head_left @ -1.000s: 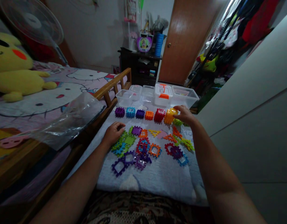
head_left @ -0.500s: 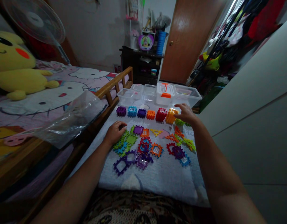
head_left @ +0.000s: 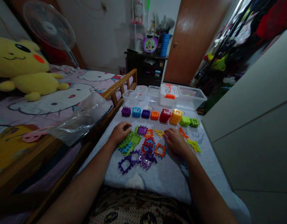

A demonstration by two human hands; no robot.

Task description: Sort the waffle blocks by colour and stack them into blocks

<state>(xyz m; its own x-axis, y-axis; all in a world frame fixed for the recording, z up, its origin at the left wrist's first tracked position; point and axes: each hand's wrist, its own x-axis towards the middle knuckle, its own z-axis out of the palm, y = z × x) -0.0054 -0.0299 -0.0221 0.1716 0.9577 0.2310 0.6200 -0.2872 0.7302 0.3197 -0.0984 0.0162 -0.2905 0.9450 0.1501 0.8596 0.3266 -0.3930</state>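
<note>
My left hand (head_left: 120, 133) rests at the left edge of a pile of flat green building tiles (head_left: 135, 138), fingers loosely bent and apart, holding nothing I can see. My right hand (head_left: 175, 140) is low over the cloth, its bent fingertips beside a yellow triangular tile (head_left: 159, 133); no tile shows in its grip. Around the hands lie a purple tile (head_left: 142, 130), orange window tiles (head_left: 160, 150), purple frame tiles (head_left: 125, 165) and orange and yellow-green pieces (head_left: 193, 145). The right hand and forearm partly hide some tiles beneath them.
Behind the loose tiles runs a row of colour-sorted stacks, among them red (head_left: 165, 115), yellow (head_left: 176, 117) and green (head_left: 194, 123). Clear plastic boxes (head_left: 130, 99) and a lidded box (head_left: 169, 95) stand farther back. A wooden bed rail (head_left: 120, 85) borders the left, a white cabinet (head_left: 255, 130) the right.
My right hand has moved from the yellow stack down and toward me, to the yellow triangular tile. Green stacks now show at the row's right end. My left hand stays by the green tiles.
</note>
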